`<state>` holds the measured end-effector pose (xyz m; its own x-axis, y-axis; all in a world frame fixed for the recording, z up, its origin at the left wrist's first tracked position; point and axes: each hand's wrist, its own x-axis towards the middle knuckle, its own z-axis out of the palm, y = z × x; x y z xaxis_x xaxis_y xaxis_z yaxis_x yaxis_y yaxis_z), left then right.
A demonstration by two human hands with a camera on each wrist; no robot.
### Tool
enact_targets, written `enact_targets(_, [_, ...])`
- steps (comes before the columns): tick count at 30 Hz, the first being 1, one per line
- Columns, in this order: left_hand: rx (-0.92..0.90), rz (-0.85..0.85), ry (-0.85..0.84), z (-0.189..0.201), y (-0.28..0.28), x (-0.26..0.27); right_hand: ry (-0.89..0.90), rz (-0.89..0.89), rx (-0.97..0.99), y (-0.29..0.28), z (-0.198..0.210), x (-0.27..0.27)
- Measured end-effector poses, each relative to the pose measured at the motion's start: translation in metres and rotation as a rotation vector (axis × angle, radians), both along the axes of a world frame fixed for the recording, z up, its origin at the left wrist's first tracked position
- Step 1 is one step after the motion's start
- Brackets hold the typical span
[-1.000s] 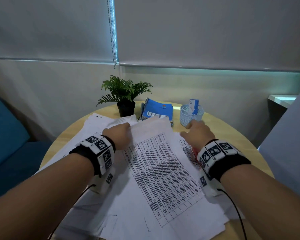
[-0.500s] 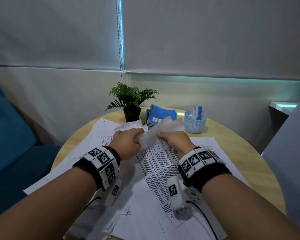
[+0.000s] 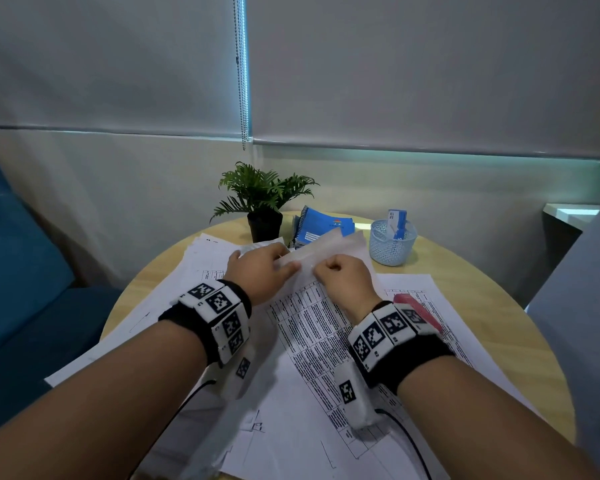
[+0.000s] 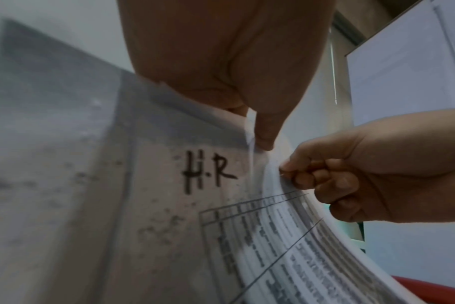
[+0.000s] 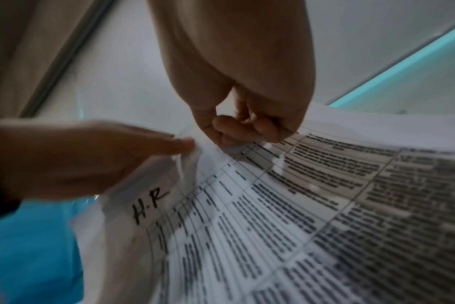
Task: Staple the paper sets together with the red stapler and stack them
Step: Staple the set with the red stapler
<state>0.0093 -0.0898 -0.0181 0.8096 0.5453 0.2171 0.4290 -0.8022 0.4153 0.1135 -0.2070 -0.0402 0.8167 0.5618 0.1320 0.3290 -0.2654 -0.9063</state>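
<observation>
A set of printed table sheets (image 3: pixel 312 334) lies in the middle of the round table, its far edge lifted. My left hand (image 3: pixel 260 271) pinches that lifted edge between thumb and fingers (image 4: pixel 262 131), beside the handwritten "H.R" (image 4: pixel 208 174). My right hand (image 3: pixel 343 278) pinches the same edge just to the right (image 5: pixel 237 131), fingers curled. The red stapler (image 3: pixel 418 313) lies on the papers to the right of my right wrist, partly hidden by the wristband; a red sliver of the stapler (image 4: pixel 429 288) shows low in the left wrist view.
More loose sheets (image 3: pixel 174 306) spread across the left and front of the wooden table (image 3: pixel 499 306). At the back stand a potted plant (image 3: pixel 264 202), blue notebooks (image 3: pixel 326 225) and a mesh cup (image 3: pixel 392 244). A blue seat (image 3: pixel 21 271) is left.
My right hand came in from the right side of the table to the top edge of the sheets; both hands now pinch and lift that edge. The stapler is uncovered beside my right wrist.
</observation>
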Motion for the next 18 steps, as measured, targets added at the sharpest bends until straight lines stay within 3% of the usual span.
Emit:
enact_targets(5, [-0.154, -0.027, -0.091, -0.002, -0.003, 0.015, -0.235, 0.012, -0.007, -0.002, -0.004, -0.003])
enact_targets(14, [-0.089, 0.005, -0.051, -0.011, 0.005, 0.017, -0.385, -0.007, 0.064, -0.005, 0.005, 0.003])
enact_targets(18, [-0.121, 0.028, 0.011, -0.015, 0.014, 0.018, -0.320, 0.012, 0.030, -0.016, 0.009, 0.013])
